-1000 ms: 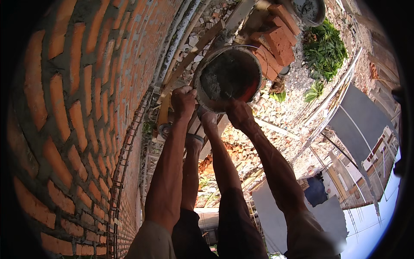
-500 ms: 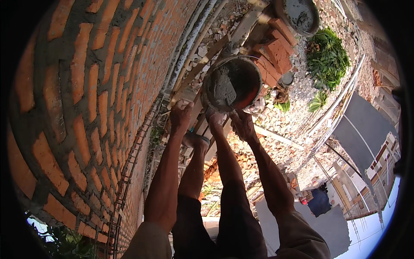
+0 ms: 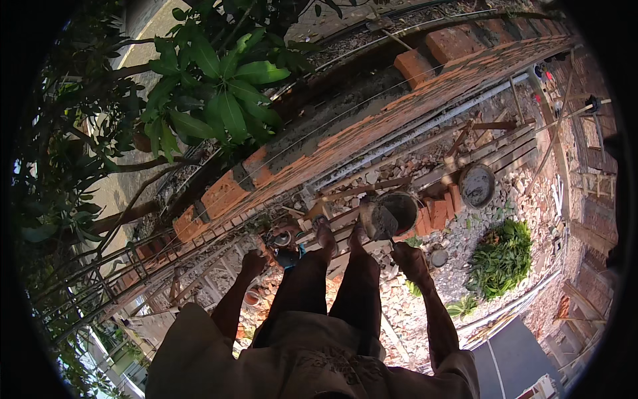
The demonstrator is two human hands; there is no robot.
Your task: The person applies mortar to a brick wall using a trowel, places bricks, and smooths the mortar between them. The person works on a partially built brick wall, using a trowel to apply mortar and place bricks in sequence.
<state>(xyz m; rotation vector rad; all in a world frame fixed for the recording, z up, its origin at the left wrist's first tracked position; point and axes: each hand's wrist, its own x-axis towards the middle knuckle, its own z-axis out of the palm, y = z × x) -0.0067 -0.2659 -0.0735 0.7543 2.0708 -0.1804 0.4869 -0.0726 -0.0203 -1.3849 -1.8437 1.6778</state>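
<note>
My right hand [image 3: 411, 261] is closed round the handle of a trowel. Grey wet mortar [image 3: 380, 223] is heaped on its blade, which is raised at the left rim of a round mortar bucket [image 3: 403, 206]. The bucket stands just ahead of my feet, its inside dark. Off to the left, my left hand [image 3: 252, 263] is held in a loose fist, with nothing seen sticking out of it. A brick wall [image 3: 399, 120] runs diagonally ahead, with mortar spread along its top and a few loose-set bricks [image 3: 226, 195] on it. A thin string stretches above that top.
My bare feet [image 3: 324, 236] are on wooden planks [image 3: 342, 219]. Bricks [image 3: 438, 213] stand beside the bucket, and a second bucket [image 3: 477, 186] sits farther right. Leafy branches [image 3: 226, 86] overhang the wall at upper left. Rebar [image 3: 73, 292] juts out at left. Rubble and cut greenery [image 3: 502, 259] cover the ground.
My view has swung toward the wall top and the tree. The trowel has come up out of the bucket with mortar on it. My left hand has drawn back from beside the planks.
</note>
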